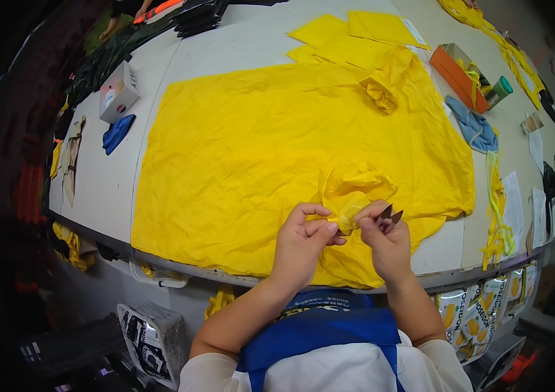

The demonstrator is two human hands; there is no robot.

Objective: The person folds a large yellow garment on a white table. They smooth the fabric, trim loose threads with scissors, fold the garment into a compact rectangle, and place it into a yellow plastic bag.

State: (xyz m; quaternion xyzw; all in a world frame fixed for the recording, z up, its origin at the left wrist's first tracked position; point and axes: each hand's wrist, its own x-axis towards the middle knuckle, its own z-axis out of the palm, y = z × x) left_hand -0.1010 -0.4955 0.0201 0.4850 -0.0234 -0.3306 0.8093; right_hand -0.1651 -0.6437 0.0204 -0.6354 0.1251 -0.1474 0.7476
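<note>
A large yellow raincoat-like garment [238, 144] lies spread over the table in front of me, with light creases. Near its front right part, my left hand [298, 245] is closed, thumb and fingertips pinching the edge of a gathered opening. Close beside it, my right hand [388, 247] is also closed, its thumb and forefinger at the same edge. Small dark thread snips [391, 214] are tucked in that hand, the blades sticking up past the fingers. Whether a thread lies between the fingertips is too small to tell. Another gathered yellow opening [380, 96] lies farther back.
Folded yellow pieces [356, 39] lie at the back. On the right are an orange box [458, 78], a green-topped container [501, 88], a blue cloth [473, 124] and yellow strips [498, 222]. A white box [119, 93] and dark blue cloth [118, 134] sit left.
</note>
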